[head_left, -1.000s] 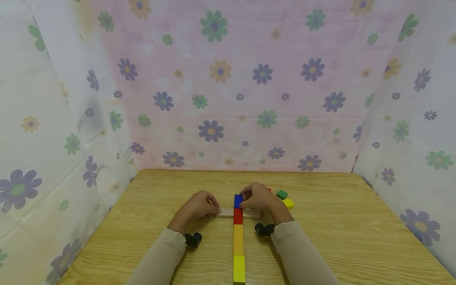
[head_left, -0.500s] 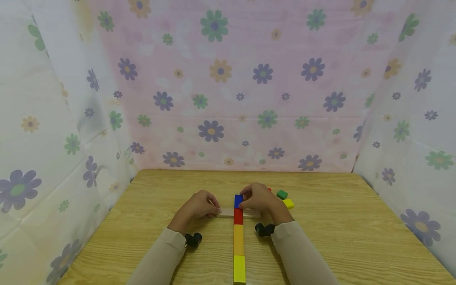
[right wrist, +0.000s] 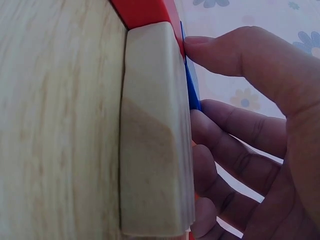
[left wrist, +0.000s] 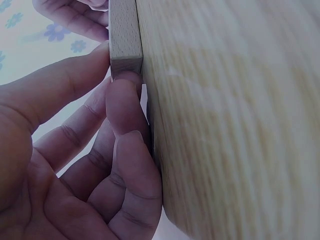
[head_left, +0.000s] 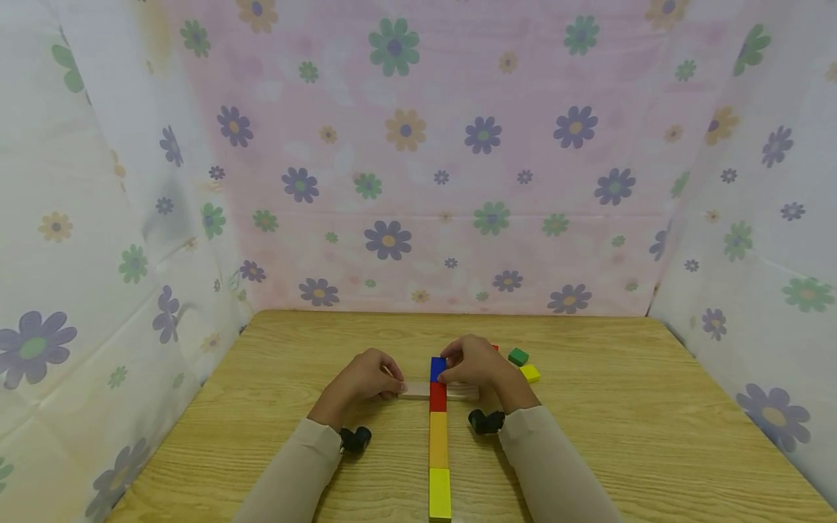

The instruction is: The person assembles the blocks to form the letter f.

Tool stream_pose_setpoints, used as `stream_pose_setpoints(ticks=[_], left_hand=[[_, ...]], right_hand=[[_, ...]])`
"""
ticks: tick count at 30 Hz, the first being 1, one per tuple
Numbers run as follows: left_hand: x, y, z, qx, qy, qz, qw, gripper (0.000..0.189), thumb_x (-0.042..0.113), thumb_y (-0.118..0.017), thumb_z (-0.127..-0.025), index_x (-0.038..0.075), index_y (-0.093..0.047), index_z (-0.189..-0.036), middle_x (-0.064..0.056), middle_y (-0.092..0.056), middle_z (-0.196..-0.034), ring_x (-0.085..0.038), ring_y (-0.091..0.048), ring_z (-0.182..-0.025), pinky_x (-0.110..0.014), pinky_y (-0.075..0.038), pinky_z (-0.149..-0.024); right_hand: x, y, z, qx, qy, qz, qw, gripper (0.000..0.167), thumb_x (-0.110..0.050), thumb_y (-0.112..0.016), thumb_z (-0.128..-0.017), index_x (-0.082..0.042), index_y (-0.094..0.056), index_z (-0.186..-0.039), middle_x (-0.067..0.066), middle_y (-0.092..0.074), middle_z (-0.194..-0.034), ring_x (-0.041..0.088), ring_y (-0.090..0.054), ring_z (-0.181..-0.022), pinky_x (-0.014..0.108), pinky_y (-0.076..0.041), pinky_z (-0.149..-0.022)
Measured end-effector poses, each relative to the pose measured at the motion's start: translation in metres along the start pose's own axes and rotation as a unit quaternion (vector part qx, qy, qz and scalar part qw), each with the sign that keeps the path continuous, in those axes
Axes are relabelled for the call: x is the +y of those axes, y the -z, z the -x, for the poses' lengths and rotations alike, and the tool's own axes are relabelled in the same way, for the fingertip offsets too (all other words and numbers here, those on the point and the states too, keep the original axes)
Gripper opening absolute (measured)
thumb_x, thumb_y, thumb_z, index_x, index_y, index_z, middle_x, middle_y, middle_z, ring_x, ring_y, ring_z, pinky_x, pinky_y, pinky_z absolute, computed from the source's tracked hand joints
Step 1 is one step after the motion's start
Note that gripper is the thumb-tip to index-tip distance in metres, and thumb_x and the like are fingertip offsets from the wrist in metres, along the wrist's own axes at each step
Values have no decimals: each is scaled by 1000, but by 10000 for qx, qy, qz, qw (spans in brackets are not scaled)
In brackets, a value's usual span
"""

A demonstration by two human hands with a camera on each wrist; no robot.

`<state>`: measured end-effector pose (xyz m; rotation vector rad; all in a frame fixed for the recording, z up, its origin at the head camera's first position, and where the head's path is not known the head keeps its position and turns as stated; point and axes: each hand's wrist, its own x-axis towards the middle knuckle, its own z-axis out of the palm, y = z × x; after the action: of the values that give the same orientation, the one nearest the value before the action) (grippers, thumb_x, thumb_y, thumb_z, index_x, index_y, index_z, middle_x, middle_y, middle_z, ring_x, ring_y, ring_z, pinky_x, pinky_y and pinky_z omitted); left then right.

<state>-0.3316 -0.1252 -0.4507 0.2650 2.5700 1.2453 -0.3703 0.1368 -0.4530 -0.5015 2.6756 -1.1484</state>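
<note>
In the head view a row of blocks runs away from the person: a yellow block nearest, then an orange block, a red block and a blue block at the far end. A plain wooden block lies crosswise left of the red one, and another plain wooden block lies to its right. My left hand pinches the outer end of the left wooden block, thumb and curled index finger against it. My right hand pinches the blue block between thumb and fingers.
Beyond my right hand lie a green block, a loose yellow block and a partly hidden red block. The wooden table ends at a flowered cloth at the back and sides.
</note>
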Motion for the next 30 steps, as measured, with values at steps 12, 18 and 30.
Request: stream_pose_setpoints(ticks=[12,18,30], left_hand=[[1,0,1,-11,-16,1,10000,11,19,-83,-89,10,-77,-91,-4,-74,-83,-19,-70,-72,-32,-60,-69],[2,0,2,-2,-30,-15,10000,11,18,-82,-89,9,-77,-91,-4,-74,-83,-19,-70,-72,-33,-60,-69],[3,0,2,-28,-18,9,10000,9,17,-82,-89,9,-78,-92,-4,-75,-82,-18,-70,-71,-32,-60,-69]], right_hand=[[-1,1,0,7,4,19,10000,42,-22,-91,-80,-12,-76,-118,-1,-71,-96,16,-65,-88,36,-59,-85],[-1,0,-1,-8,8,26,10000,42,-22,-91,-80,-12,-76,-118,-1,-70,-96,16,-65,-88,35,-58,-85],[0,0,0,-55,7,36,10000,41,-24,-91,-80,-14,-76,-118,-1,-70,-94,16,-64,-86,35,-58,-82]])
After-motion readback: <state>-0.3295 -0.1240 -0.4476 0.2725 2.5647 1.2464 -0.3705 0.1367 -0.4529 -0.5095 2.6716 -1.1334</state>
